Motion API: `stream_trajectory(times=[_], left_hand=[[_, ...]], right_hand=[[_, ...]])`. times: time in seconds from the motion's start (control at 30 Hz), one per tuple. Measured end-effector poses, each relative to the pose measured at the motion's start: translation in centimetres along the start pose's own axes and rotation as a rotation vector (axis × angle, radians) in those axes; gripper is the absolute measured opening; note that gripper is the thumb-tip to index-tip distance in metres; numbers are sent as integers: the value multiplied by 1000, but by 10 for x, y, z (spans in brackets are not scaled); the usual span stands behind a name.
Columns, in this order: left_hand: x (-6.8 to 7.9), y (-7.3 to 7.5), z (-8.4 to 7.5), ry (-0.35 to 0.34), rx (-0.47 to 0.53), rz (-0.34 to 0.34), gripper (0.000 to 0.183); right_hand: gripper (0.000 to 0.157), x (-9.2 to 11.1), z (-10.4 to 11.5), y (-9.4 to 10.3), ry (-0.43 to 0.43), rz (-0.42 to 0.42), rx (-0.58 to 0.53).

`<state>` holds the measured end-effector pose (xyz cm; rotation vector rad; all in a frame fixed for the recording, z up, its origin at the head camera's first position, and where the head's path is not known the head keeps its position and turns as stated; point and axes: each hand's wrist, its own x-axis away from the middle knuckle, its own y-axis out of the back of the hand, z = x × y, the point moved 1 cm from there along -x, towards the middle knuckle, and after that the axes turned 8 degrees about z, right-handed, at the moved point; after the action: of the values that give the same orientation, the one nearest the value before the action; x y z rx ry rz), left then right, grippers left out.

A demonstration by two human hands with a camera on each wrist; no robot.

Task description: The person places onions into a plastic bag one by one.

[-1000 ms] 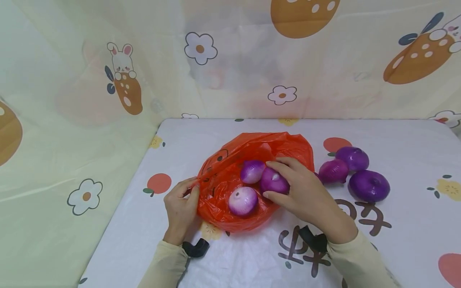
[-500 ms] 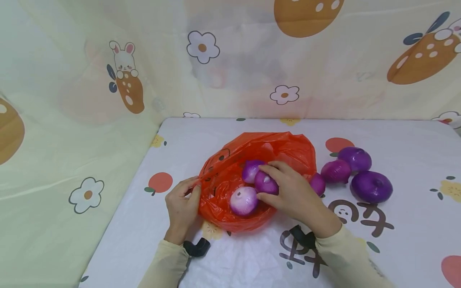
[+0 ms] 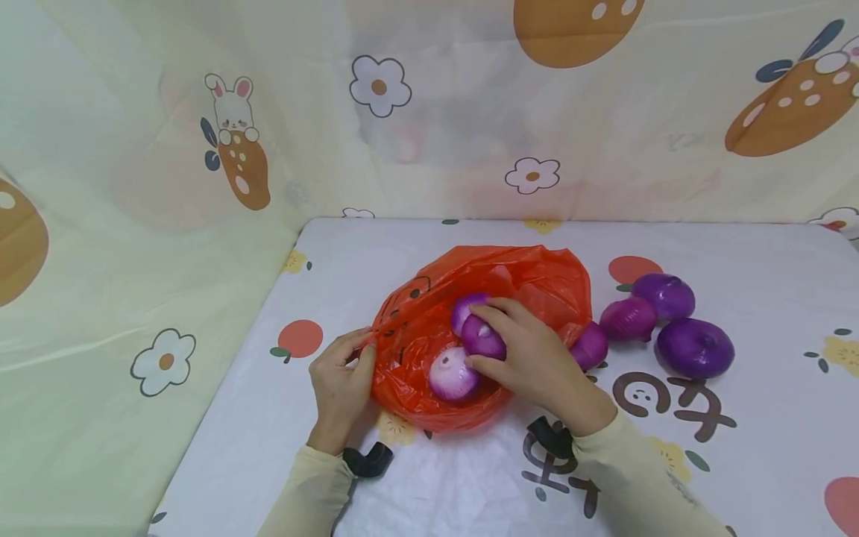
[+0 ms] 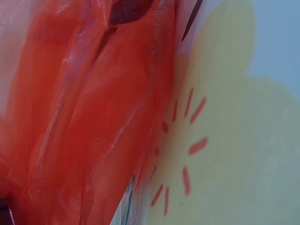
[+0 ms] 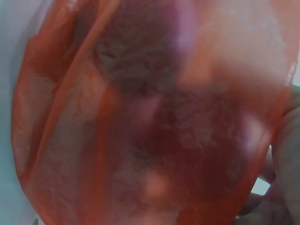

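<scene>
In the head view, a red plastic bag (image 3: 416, 406) lies with its mouth spread on the table. My left hand (image 3: 341, 384) pinches the bag's left edge between thumb and fingers. A small purple onion (image 3: 483, 340) is gripped by my right hand (image 3: 533, 362), inside the bag's mouth. Close against it in the bag are a pale purple-and-white onion (image 3: 452, 375) and another purple onion (image 3: 463, 309), partly covered by my fingers. Red film of the bag (image 4: 117, 117) fills the left half of the left wrist view. Through the bag (image 5: 70, 140), the right wrist view shows dark round shapes.
Right of the bag lies a group of purple onions: a small onion (image 3: 590, 347) at its edge, a magenta onion (image 3: 628, 319), a round onion (image 3: 664, 297) and a large, flat onion (image 3: 695, 348). A printed white cloth (image 3: 416, 500) covers the table, with patterned curtain behind.
My right hand has moved left with its onion, closer to the two onions in the bag. The small onion by the bag's right edge has come into fuller view. My left hand keeps its pinch.
</scene>
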<state>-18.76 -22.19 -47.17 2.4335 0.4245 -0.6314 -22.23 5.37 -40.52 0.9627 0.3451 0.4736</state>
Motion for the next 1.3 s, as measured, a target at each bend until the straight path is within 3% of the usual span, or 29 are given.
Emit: stream_trajectory(times=[0.8, 1.3], left_hand=[[-2, -3, -1, -14, 6, 9, 16], [0, -1, 3, -12, 15, -10, 15]], right_hand=[[83, -6, -8, -10, -65, 59, 44], [79, 14, -13, 15, -40, -11, 51]])
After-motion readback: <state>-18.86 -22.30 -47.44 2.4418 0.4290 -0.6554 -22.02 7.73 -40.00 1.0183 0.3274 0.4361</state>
